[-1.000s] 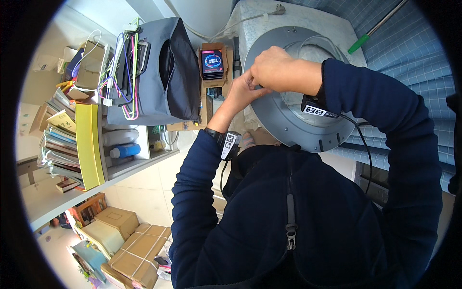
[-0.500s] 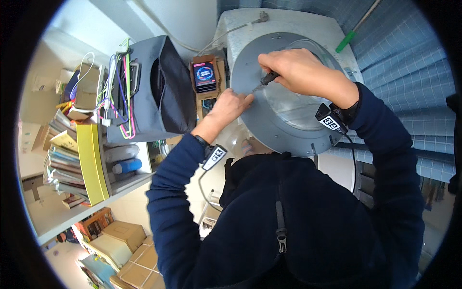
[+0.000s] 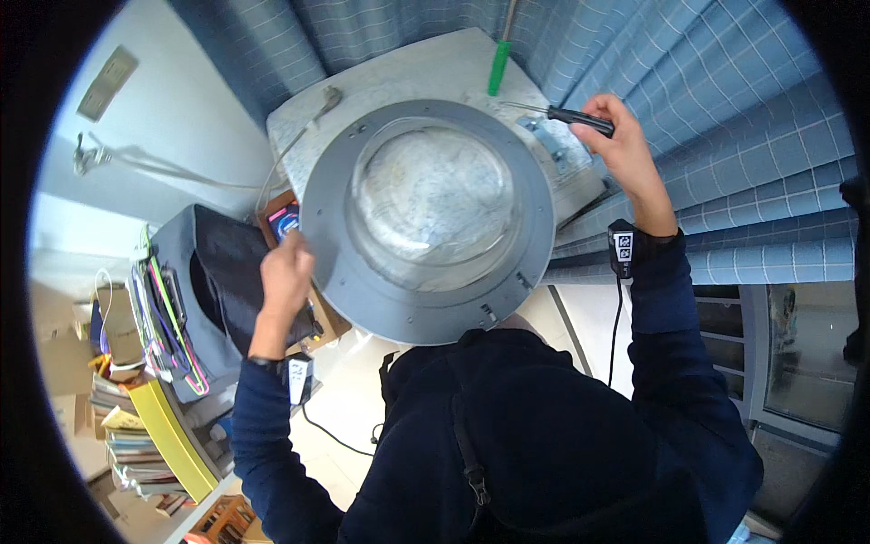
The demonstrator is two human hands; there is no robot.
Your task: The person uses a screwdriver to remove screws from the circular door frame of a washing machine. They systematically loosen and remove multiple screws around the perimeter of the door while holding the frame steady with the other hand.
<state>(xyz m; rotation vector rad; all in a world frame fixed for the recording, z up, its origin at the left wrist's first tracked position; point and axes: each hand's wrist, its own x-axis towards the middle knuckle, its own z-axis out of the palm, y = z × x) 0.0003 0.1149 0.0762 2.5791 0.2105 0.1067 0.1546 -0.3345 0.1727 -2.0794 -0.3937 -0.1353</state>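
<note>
A round grey washing machine door (image 3: 328, 263) with a clear glass bowl (image 3: 435, 204) at its middle lies in front of me on a pale, marbled top (image 3: 299, 113). My right hand (image 3: 623, 145) grips the black handle of a thin screwdriver (image 3: 580, 120), its shaft pointing left above the far right of the top, away from the door. My left hand (image 3: 286, 276) is closed beside the door's left rim, slightly blurred. What its fingers hold, if anything, is hidden. Beyond the door lies a green-handled tool (image 3: 498, 68).
A plugged cord (image 3: 313, 113) rests on the top's far left. At left are a dark fabric bin (image 3: 231, 272) with coloured hangers (image 3: 168, 313), an open carton (image 3: 331, 317) and a yellow file box (image 3: 168, 435). Blue checked curtains (image 3: 761, 181) hang at right.
My right hand has lifted the screwdriver off the door's left part and carried it to the right. My left hand has drawn back from the screwdriver tip to the door's left rim. The view has shifted.
</note>
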